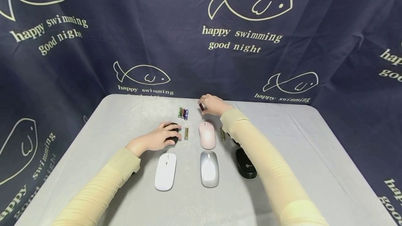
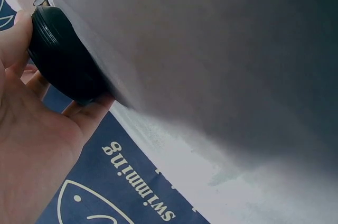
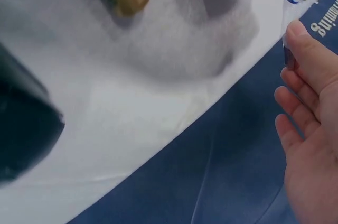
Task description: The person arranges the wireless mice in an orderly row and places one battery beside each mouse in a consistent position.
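Note:
My left hand [image 1: 156, 138] grips a black mouse [image 2: 66, 57] by its sides, thumb and fingers around it, at the middle left of the table. Just right of it lies a gold battery [image 1: 186, 133]. Near the table's far edge my right hand [image 1: 214, 105] pinches a dark red battery [image 1: 201, 107] between thumb and fingertips; only a small piece of it shows in the right wrist view. Left of that hand, several batteries [image 1: 183, 113] lie side by side, green, reddish and blue. A pink mouse [image 1: 207, 136] sits below the right hand.
A white mouse [image 1: 165, 172] and a silver mouse [image 1: 209, 168] lie nearer the front. Beside the right sleeve is another black mouse [image 1: 246, 164], with a second gold battery [image 1: 223, 134] farther back. The right sleeve partly hides a dark object. A dark blue curtain [image 1: 188, 44] hangs behind the table.

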Demonstrator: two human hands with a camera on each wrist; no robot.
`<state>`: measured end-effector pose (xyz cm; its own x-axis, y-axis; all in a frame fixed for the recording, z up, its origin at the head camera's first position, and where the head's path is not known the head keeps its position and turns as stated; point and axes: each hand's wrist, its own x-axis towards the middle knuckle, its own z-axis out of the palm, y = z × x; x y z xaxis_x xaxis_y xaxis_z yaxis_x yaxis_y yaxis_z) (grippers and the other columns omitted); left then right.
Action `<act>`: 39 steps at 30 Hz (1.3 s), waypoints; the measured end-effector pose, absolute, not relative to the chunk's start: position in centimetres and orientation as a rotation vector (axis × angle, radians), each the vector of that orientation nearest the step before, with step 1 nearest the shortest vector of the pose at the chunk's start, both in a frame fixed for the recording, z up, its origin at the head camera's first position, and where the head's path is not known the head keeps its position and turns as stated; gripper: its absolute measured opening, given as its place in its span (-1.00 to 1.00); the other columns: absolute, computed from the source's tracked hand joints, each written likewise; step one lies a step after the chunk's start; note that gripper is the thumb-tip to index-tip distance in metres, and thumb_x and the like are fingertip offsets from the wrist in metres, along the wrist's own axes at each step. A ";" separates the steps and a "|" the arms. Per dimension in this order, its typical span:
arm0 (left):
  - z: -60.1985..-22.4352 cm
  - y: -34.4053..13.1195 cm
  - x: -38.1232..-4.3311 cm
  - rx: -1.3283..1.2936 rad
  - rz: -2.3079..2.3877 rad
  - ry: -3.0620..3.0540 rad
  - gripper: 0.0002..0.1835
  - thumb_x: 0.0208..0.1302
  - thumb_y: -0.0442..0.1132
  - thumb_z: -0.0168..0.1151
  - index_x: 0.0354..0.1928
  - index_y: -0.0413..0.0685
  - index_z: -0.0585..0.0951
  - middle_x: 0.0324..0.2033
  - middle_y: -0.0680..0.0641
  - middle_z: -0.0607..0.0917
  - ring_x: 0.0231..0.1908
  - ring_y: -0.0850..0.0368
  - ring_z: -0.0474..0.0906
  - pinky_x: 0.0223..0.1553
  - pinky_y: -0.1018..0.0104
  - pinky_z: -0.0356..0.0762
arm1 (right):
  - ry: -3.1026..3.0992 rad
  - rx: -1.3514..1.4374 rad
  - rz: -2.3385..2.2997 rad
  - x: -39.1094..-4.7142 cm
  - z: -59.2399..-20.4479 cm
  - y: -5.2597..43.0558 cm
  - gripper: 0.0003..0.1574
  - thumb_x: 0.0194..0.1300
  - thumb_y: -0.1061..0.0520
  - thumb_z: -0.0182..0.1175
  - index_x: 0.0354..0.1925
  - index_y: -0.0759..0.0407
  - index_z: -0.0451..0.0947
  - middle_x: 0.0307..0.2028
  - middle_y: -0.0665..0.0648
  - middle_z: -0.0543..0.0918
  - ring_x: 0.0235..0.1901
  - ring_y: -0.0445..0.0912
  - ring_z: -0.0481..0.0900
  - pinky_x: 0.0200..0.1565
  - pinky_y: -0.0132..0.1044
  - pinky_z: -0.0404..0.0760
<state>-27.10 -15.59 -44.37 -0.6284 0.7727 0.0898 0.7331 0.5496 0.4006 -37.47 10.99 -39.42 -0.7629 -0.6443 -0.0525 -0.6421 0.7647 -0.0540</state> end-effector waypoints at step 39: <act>-44.0 -15.4 -26.9 1.316 0.633 2.636 -0.78 0.26 -0.27 0.17 -0.06 -0.02 0.58 0.27 -0.28 0.37 0.30 -0.44 0.08 0.31 -0.26 -0.04 | 2.995 -1.202 -0.172 -33.2 -33.1 18.4 -0.43 0.09 0.08 0.39 0.05 0.27 0.53 0.00 0.21 0.58 0.05 0.08 0.47 0.12 -0.06 0.45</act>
<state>-26.87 -15.38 -43.96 -0.6117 0.7879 0.0707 0.7342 0.5321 0.4218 -33.23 18.44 -33.07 -0.7199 -0.6830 0.1232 -0.6926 0.7184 -0.0647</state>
